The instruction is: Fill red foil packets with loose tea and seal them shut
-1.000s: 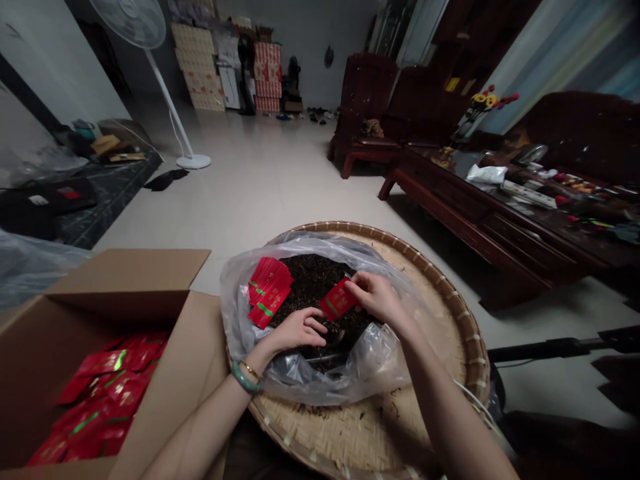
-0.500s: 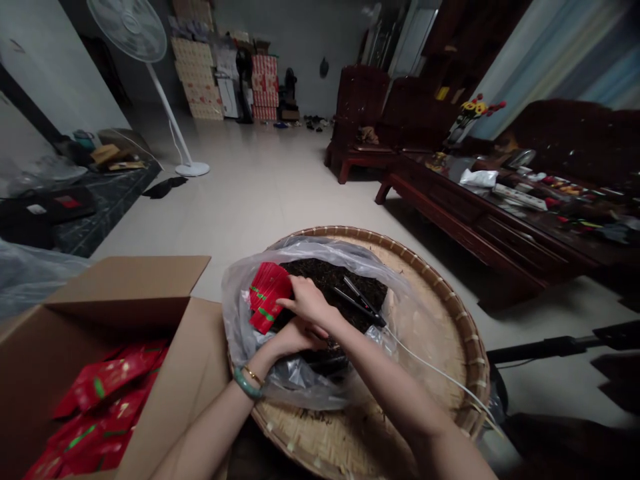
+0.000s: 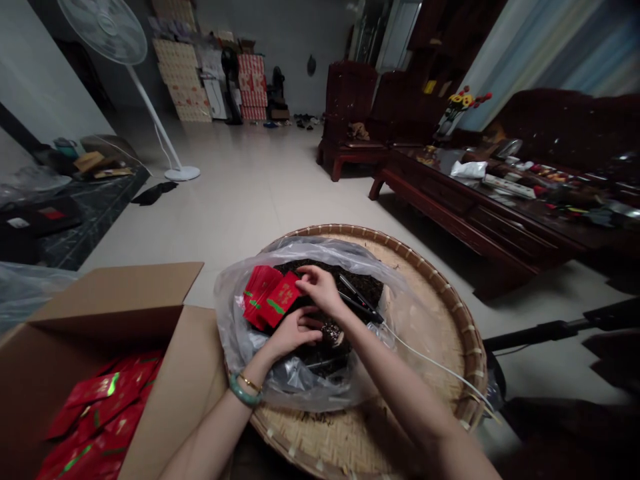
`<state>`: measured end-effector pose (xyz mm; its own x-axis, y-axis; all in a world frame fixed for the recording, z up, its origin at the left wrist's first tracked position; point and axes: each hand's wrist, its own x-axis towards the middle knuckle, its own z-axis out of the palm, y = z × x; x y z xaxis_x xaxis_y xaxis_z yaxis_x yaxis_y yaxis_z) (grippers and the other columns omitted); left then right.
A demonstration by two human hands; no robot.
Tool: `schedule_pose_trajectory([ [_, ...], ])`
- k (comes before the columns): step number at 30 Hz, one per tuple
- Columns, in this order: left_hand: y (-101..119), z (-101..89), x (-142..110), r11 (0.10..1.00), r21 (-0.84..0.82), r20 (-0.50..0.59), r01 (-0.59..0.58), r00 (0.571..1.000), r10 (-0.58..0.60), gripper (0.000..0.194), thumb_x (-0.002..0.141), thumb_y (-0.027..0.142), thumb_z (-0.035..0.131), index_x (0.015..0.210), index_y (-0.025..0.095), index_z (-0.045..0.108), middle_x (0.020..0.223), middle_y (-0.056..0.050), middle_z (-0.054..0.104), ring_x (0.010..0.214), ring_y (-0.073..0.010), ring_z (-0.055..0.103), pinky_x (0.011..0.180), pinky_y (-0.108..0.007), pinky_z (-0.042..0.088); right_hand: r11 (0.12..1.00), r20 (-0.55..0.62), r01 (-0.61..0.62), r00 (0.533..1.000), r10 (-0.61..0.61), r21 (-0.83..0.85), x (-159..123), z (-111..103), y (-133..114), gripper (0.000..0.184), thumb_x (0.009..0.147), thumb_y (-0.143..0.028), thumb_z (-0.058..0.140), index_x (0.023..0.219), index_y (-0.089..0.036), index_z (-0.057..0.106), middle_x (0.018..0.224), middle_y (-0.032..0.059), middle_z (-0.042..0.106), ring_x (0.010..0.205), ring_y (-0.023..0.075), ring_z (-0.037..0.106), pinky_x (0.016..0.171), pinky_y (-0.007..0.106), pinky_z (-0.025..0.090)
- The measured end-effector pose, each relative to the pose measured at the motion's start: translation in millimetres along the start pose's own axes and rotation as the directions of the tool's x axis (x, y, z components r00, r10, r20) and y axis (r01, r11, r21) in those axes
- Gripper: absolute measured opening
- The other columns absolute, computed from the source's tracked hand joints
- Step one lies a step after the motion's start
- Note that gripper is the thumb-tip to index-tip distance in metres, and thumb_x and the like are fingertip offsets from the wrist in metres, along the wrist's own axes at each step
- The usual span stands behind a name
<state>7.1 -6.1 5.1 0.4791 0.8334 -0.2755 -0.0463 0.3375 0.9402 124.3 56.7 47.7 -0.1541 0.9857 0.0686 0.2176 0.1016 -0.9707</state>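
Observation:
My right hand (image 3: 320,290) pinches the upper right corner of a red packet (image 3: 283,300) with gold characters and a green stripe. That packet lies over a fanned stack of red packets (image 3: 257,287). Below it my left hand (image 3: 295,331) is open, fingers apart, over dark loose tea leaves (image 3: 367,283). The leaves sit in a clear plastic bag (image 3: 233,320) spread on a round woven bamboo tray (image 3: 415,393). Right of my hands, a black flat iron (image 3: 360,308) with a white cord rests on the leaves, its arms apart.
An open cardboard box (image 3: 195,360) with several red packets (image 3: 105,407) in it stands at my left. A dark wooden table (image 3: 440,200) covered with odds and ends is at right. A white standing fan (image 3: 183,173) is farther off at left. A black pole (image 3: 545,337) lies right of the tray.
My right hand has drawn one red packet rightward off the stack. My left hand has opened its fingers and come out from under the right. The view has shifted slightly.

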Motion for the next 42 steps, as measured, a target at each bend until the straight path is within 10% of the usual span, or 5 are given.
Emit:
schedule_pose_trajectory([
  [4, 7.5, -5.8, -6.1, 0.951, -0.269, -0.115, -0.155, 0.985, 0.128, 0.06, 0.064, 0.031, 0.075, 0.117, 0.015, 0.051, 0.121, -0.018, 0.058, 0.095, -0.0284, 0.065, 0.08, -0.04, 0.051, 0.999, -0.032, -0.018, 0.999, 0.02, 0.043, -16.5, -45.7, -1.9, 0.03, 0.07, -0.032, 0.064, 0.095, -0.016, 0.065, 0.068, -0.001, 0.056, 0.059, 0.0122, 0.055, 0.059, 0.026, 0.05],
  [7, 11.9, -13.3, -12.4, 0.898, -0.415, 0.02, -0.147, 0.985, 0.17, 0.065, 0.061, 0.034, 0.077, 0.118, 0.016, 0.051, 0.123, -0.018, 0.057, 0.106, -0.0364, 0.059, 0.085, -0.045, 0.048, 0.989, -0.049, 0.064, 0.996, -0.071, -0.137, -33.6, -57.9, 3.2, 0.024, 0.073, -0.03, 0.062, 0.093, -0.019, 0.068, 0.074, 0.0025, 0.059, 0.065, 0.0146, 0.056, 0.061, 0.027, 0.049],
  [23, 2.0, -1.4, 0.2, 0.926, -0.366, -0.182, -0.097, 0.983, 0.031, 0.051, 0.072, 0.037, 0.069, 0.113, 0.01, 0.054, 0.116, -0.016, 0.063, 0.094, -0.0295, 0.067, 0.08, -0.039, 0.055, 0.79, -0.121, 0.304, 0.896, -0.427, -0.533, -62.3, -24.2, 26.0, 0.046, 0.091, -0.026, 0.041, 0.136, -0.016, 0.04, 0.129, 0.0143, 0.051, 0.119, 0.0224, 0.047, 0.102, 0.039, 0.038],
  [42, -5.8, -3.9, 4.5, 0.937, -0.328, -0.19, -0.122, 0.98, 0.062, 0.056, 0.067, 0.041, 0.072, 0.112, 0.012, 0.055, 0.111, -0.015, 0.065, 0.086, -0.0284, 0.069, 0.069, -0.036, 0.058, 0.868, -0.264, 0.253, 0.884, -0.387, -0.427, -60.6, -18.9, 28.0, 0.029, 0.087, -0.025, 0.051, 0.115, -0.022, 0.058, 0.105, 0.0075, 0.061, 0.097, 0.02, 0.054, 0.086, 0.036, 0.045],
])
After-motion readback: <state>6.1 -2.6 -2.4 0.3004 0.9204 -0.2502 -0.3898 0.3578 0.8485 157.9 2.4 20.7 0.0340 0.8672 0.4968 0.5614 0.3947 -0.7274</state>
